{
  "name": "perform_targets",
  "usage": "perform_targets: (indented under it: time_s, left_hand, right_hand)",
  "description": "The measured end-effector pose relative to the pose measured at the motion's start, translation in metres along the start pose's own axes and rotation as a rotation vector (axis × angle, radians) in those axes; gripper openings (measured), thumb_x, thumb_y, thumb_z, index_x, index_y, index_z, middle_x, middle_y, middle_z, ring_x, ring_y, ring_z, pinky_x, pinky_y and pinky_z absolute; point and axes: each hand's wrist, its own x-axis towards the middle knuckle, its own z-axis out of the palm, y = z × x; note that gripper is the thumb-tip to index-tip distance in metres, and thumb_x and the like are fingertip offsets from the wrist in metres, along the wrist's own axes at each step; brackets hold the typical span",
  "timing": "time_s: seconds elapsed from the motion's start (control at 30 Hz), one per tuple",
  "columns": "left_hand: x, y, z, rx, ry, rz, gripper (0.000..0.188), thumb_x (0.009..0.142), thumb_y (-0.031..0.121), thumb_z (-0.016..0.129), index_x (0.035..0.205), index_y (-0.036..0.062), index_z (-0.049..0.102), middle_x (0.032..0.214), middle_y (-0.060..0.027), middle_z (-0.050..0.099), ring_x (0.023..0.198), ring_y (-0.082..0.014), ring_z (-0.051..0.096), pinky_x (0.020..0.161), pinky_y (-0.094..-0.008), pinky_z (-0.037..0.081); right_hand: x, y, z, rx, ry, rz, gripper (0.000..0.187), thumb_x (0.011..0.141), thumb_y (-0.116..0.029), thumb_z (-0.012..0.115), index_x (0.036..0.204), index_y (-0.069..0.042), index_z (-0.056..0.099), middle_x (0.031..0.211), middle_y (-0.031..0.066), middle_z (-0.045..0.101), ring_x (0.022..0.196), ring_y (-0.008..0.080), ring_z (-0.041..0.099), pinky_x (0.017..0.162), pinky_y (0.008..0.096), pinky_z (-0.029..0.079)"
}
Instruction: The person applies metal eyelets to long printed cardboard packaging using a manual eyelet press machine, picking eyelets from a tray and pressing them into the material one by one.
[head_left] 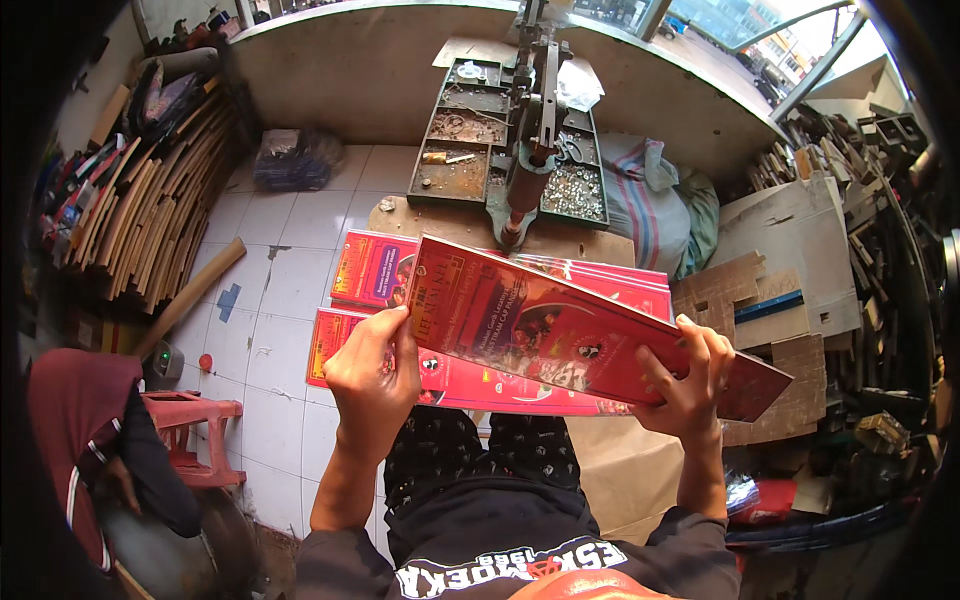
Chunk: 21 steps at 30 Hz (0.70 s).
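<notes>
A long red menu with a glossy cover and food pictures is held up in both hands, tilted so its right end comes down toward me. My left hand pinches its left end between thumb and fingers. Toward the right end, my right hand grips it, with fingers spread over the face and lower edge. Beneath it, more red menus lie in stacks on the wooden worktop, partly hidden by the held one. A hand press stands just beyond the menus.
Trays of small metal parts flank the press. Boards lean at the left; scrap wood piles up at the right. A person in a maroon top is near a pink stool. A striped sack sits behind the worktop.
</notes>
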Motion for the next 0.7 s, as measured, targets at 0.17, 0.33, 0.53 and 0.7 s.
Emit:
perform_targets:
  time_s: [0.17,0.33,0.53,0.7]
  left_hand:
    - [0.009,0.005,-0.001,-0.197,-0.017,-0.178,0.021,0.085,-0.005,0.067,0.106,-0.0040,0.065,0.088,-0.0166,0.071,0.080,-0.0233,0.073,0.071,-0.0309,0.056]
    - [0.016,0.007,0.000,-0.240,0.015,-0.213,0.024,0.086,-0.001,0.069,0.110,-0.0017,0.067,0.089,-0.0130,0.073,0.082,-0.0184,0.073,0.075,-0.0282,0.055]
    - [0.023,0.011,-0.001,-0.186,0.062,-0.133,0.025,0.083,-0.004,0.071,0.108,-0.0003,0.069,0.091,-0.0124,0.072,0.080,-0.0178,0.072,0.074,-0.0276,0.055]
    - [0.021,0.008,-0.004,-0.189,0.028,-0.113,0.030,0.081,-0.004,0.072,0.110,0.0003,0.069,0.092,-0.0126,0.073,0.080,-0.0175,0.072,0.073,-0.0278,0.055]
  right_hand:
    - [-0.005,-0.004,0.004,0.032,-0.001,-0.059,0.058,0.057,-0.037,0.083,0.112,-0.024,0.068,0.137,0.0195,0.047,0.114,0.0380,0.050,0.094,0.0524,0.037]
    - [-0.008,-0.007,0.009,0.024,0.022,-0.028,0.056,0.059,-0.039,0.082,0.113,-0.031,0.068,0.138,0.0152,0.047,0.114,0.0351,0.049,0.095,0.0529,0.037]
    - [-0.008,-0.008,0.010,0.010,0.025,-0.049,0.052,0.062,-0.042,0.081,0.111,-0.030,0.069,0.137,0.0168,0.048,0.115,0.0359,0.048,0.095,0.0525,0.037]
    - [-0.011,-0.006,0.012,-0.003,0.023,-0.052,0.047,0.066,-0.041,0.079,0.111,-0.030,0.069,0.137,0.0177,0.048,0.115,0.0365,0.048,0.096,0.0527,0.036]
